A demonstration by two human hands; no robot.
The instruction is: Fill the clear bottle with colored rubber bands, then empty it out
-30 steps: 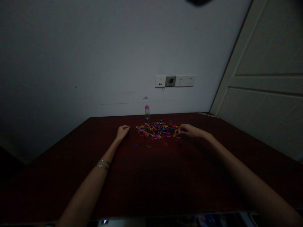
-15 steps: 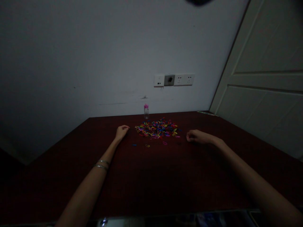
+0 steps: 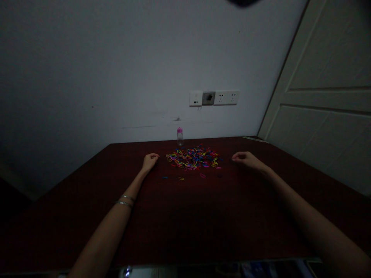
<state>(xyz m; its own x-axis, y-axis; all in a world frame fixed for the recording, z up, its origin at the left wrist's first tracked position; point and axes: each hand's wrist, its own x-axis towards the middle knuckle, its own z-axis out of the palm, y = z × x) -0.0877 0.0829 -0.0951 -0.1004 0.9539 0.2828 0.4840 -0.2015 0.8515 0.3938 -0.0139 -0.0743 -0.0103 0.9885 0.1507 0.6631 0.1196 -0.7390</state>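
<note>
A loose pile of small plastic loop-shaped pins (image 3: 193, 157), looking like stitch markers in many colours, lies on the dark red table. Left of it rests my left hand (image 3: 150, 160), fingers curled together; whether they hold anything is hidden. My right hand (image 3: 245, 159) is right of the pile, thumb and fingertips pinched, and anything between them is too small to make out. In front of the pile, spaced apart in a row, are a blue pin (image 3: 165, 177), a yellow pin (image 3: 181, 178), a pink pin (image 3: 202, 175) and a faint dark pin (image 3: 219, 176).
A small clear bottle (image 3: 180, 138) with a pink top stands behind the pile, near the wall (image 3: 139, 77). Sockets and a switch (image 3: 214, 98) are on that wall. A pale panelled door (image 3: 321, 100) rises at the right. The table's front edge (image 3: 185, 264) runs along the bottom.
My right hand has moved slightly away from me and to the right, its fingertips now pointing toward the pile's side. My left hand and the row of pins have stayed put.
</note>
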